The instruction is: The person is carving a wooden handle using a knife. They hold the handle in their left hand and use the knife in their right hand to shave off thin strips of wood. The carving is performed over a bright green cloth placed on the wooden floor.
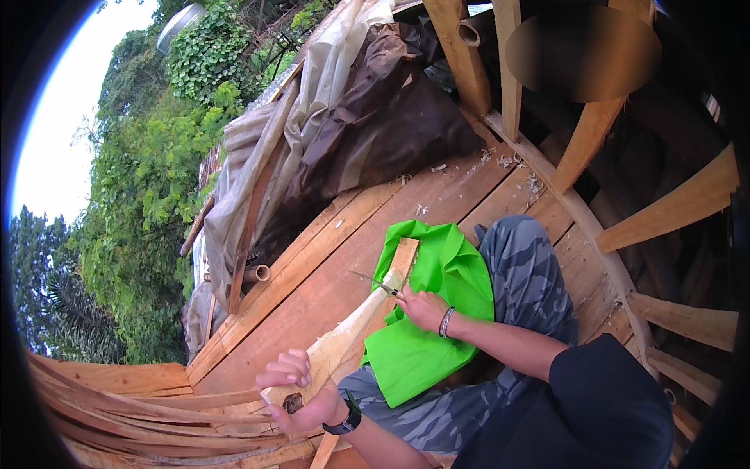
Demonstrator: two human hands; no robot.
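Note:
My left hand (301,391) is closed around the broad near end of a long, pale, partly carved piece of wood (336,340), which has a dark knot beside the thumb. From there the wood slants up and away to a narrower part and a squared, browner far end. My right hand (422,307) grips a knife (369,279) by its handle, most of it hidden by the fingers. Its thin blade lies across the narrow part of the wood, pointing left. Under the far end, a bright green cloth (418,356) is spread over my lap.
I sit on a plank floor (312,285) scattered with wood shavings (533,184). Curved strips of wood (156,422) lie at lower left. Upright timbers (672,207) stand along the right. Brown and clear plastic sheeting (351,125) covers a heap at the back. Trees rise beyond at left.

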